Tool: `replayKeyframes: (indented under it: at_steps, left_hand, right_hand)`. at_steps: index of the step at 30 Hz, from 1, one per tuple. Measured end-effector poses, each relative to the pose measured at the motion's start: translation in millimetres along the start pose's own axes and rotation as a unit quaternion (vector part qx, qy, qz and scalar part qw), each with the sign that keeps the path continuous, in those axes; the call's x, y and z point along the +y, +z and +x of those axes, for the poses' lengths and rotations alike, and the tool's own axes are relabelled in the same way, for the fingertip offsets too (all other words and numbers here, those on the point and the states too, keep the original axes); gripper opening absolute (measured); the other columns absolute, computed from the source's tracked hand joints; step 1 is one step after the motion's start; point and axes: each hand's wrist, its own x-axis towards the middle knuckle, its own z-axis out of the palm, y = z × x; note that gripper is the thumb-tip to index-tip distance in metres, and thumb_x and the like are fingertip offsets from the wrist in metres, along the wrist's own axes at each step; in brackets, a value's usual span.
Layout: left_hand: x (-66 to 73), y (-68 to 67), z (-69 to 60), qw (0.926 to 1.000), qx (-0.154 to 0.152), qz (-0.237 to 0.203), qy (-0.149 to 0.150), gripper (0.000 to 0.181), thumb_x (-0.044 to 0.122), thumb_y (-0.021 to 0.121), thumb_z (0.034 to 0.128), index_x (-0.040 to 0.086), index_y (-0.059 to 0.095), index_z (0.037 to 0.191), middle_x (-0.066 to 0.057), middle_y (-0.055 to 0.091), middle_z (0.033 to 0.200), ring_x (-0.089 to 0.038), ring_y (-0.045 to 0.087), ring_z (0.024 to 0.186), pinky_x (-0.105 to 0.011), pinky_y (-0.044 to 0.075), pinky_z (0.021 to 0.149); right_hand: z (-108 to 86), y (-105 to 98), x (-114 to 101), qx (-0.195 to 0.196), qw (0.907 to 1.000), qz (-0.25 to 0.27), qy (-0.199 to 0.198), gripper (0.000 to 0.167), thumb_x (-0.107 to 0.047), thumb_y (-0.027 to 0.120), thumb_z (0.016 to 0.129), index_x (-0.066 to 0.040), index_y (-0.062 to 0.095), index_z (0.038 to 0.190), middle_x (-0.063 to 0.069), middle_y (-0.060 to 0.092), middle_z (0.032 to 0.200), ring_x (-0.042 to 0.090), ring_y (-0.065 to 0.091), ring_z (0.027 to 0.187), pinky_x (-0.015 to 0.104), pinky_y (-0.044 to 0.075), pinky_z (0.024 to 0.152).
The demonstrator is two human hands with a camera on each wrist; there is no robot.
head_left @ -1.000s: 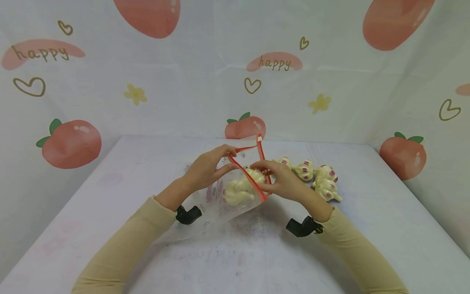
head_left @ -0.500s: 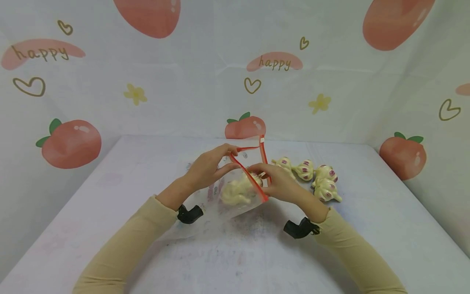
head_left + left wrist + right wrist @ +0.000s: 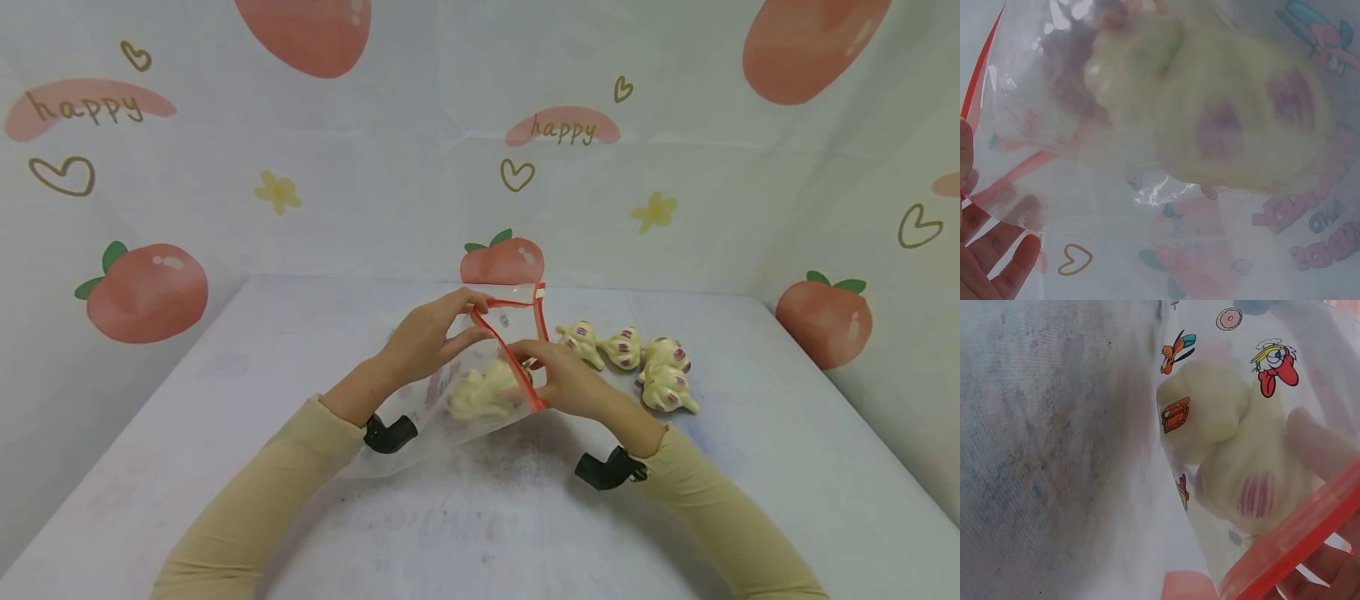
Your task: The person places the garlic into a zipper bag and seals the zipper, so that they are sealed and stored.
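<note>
Head view, and the left hand [image 3: 429, 340] pinches the red-edged zip bag [image 3: 453, 435] between thumb and fingers, its mouth gaping; the right hand [image 3: 573, 379] is in at that mouth, fingers curled round a garlic bulb [image 3: 1257, 469], one digit pressed against it through the right wrist view! A second bulb [image 3: 1213, 394] nestles deeper behind the cartoon-printed film, and beyond the right hand, four garlic bulbs [image 3: 621, 347] sit bunched on the white-covered table [image 3: 487, 533]
</note>
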Motion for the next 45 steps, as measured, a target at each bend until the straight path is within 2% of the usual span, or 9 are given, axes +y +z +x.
replayKeyframes:
  at_steps: [8,14,21,27,32,37,45]
  left_hand:
    - [-0.2,-0.7,-0.2,1.0000,0.001,-0.004,-0.004,0.030,0.016,0.070,0.0837,0.004,0.053,0.106,-0.007,0.064,0.098,-0.024,0.066,0.095,-0.039,0.053,0.081]
    - [0.1,-2.1,-1.0,0.9999,-0.001,-0.006,-0.015,0.032,0.019,0.069,0.0841,0.004,0.053,0.108,-0.008,0.064,0.100,-0.024,0.064,0.096,-0.040,0.053,0.083]
    - [0.3,-3.5,-1.6,0.9998,0.001,0.002,-0.019,0.032,0.019,0.069,0.0841,0.005,0.053,0.107,-0.007,0.065,0.100,-0.023,0.064,0.095,-0.038,0.053,0.082]
    - [0.2,-5.5,-0.8,0.9999,0.010,0.002,-0.012,0.030,0.018,0.069,0.0842,0.005,0.053,0.106,-0.007,0.064,0.099,-0.023,0.064,0.093,-0.037,0.052,0.081]
    - [0.5,-10.0,0.7,0.9997,0.021,0.003,-0.012,0.029,0.017,0.069,0.0840,0.005,0.053,0.105,-0.008,0.065,0.098,-0.023,0.064,0.092,-0.037,0.052,0.079]
    - [-0.1,-14.7,2.1,0.9996,0.023,0.003,-0.014,0.029,0.017,0.069,0.0844,0.004,0.053,0.105,-0.009,0.065,0.099,-0.025,0.065,0.094,-0.038,0.052,0.078]
    - [0.6,-19.8,2.9,0.9995,0.022,-0.008,-0.023,0.029,0.016,0.068,0.0849,0.004,0.052,0.106,-0.009,0.065,0.099,-0.025,0.063,0.094,-0.038,0.052,0.080]
  right_hand:
    - [0.1,1,1,-0.002,0.9999,-0.003,-0.015,0.045,-0.017,0.080,0.073,-0.002,0.060,0.112,0.008,0.068,0.104,0.020,0.064,0.090,0.037,0.054,0.081]
    - [-1.2,-2,-1,-0.004,1.0000,-0.005,-0.001,0.046,-0.007,0.077,0.074,0.000,0.059,0.116,0.012,0.066,0.112,0.024,0.064,0.099,0.036,0.054,0.084]
    - [-5.2,-9,0,0.029,0.9996,-0.004,0.004,0.041,-0.003,0.073,0.077,0.002,0.060,0.115,0.016,0.065,0.112,0.031,0.063,0.100,0.038,0.055,0.082]
    - [-10.7,-15,3,0.060,0.9980,-0.018,0.009,0.036,-0.005,0.073,0.078,-0.001,0.061,0.112,0.013,0.066,0.108,0.027,0.063,0.098,0.038,0.055,0.080]
    - [-15.2,-22,4,0.079,0.9966,-0.006,0.026,0.036,-0.012,0.075,0.078,-0.003,0.063,0.111,0.011,0.067,0.108,0.024,0.064,0.094,0.040,0.055,0.081]
    - [-20.4,-27,7,0.105,0.9934,0.011,0.045,0.034,-0.011,0.075,0.078,-0.004,0.065,0.109,0.011,0.068,0.105,0.024,0.065,0.092,0.037,0.055,0.082]
    - [-25.9,-33,8,0.110,0.9912,0.020,0.071,0.032,-0.012,0.074,0.079,-0.005,0.065,0.109,0.010,0.068,0.104,0.022,0.065,0.090,0.037,0.055,0.081]
